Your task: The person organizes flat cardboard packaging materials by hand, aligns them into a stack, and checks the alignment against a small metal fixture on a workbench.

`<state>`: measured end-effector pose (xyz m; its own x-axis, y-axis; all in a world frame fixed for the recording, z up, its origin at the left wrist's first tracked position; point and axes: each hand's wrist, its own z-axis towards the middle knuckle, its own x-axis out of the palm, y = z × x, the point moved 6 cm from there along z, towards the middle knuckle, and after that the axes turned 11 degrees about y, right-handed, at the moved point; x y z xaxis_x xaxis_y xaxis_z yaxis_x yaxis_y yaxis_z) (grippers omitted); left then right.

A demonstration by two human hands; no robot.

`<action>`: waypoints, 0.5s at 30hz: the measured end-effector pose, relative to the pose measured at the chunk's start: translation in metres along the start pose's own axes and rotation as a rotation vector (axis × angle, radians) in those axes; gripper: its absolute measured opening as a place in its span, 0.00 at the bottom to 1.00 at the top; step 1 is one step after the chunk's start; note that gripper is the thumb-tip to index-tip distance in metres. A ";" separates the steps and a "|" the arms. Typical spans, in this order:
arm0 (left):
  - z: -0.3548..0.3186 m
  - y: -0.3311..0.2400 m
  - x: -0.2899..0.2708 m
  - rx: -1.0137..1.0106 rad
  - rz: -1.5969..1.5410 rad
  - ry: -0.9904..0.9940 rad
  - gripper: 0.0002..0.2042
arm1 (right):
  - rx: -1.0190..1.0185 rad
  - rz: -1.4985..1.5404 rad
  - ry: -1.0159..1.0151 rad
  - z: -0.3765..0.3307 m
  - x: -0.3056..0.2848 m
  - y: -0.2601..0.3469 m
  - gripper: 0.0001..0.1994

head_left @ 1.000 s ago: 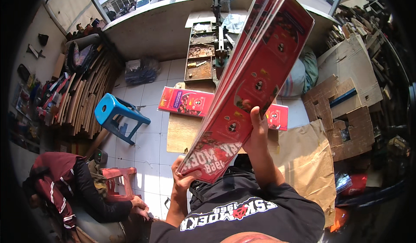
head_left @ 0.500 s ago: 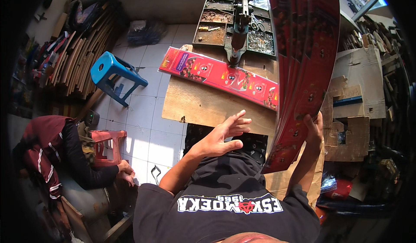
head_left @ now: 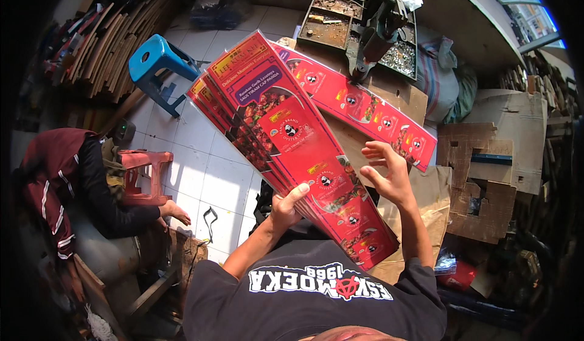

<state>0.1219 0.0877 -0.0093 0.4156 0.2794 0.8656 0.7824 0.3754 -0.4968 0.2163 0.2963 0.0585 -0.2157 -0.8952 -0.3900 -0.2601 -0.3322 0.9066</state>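
Observation:
My left hand (head_left: 288,209) grips a fanned stack of long red printed strips (head_left: 331,180), its thumb lying on the top one. The stack slants across my lap, with its far end at the upper left. To the right of the stack my right hand (head_left: 389,172) is raised, fingers apart, holding nothing. Beyond it another long red strip (head_left: 371,105) lies on the wooden work board (head_left: 410,102). That strip reaches under the head of a dark metal press (head_left: 365,58). The stack hides part of the board.
A compartment tray (head_left: 331,21) of small metal parts stands behind the press. At the left are a blue stool (head_left: 159,67), a red stool (head_left: 145,173) and a seated person (head_left: 109,201). Cardboard pieces (head_left: 477,183) lean at the right; brown paper (head_left: 426,207) lies beside my right arm.
The stack has passed from my right hand to my left and swung from upright at the right to slanting across my lap. My right hand has let go. The view has shifted.

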 end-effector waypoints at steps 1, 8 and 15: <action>-0.002 -0.005 -0.003 0.034 -0.011 -0.015 0.24 | -0.123 -0.350 -0.153 0.015 -0.018 0.007 0.29; 0.000 -0.030 -0.019 0.158 0.034 -0.171 0.24 | -0.081 -0.971 -0.022 0.104 -0.043 -0.034 0.57; -0.002 -0.039 -0.015 0.233 0.015 -0.199 0.24 | -0.139 -0.817 0.044 0.103 -0.026 -0.026 0.49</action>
<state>0.0861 0.0675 -0.0032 0.3091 0.4454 0.8403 0.6400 0.5561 -0.5302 0.1313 0.3589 0.0287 0.0284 -0.3659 -0.9302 -0.1994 -0.9140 0.3534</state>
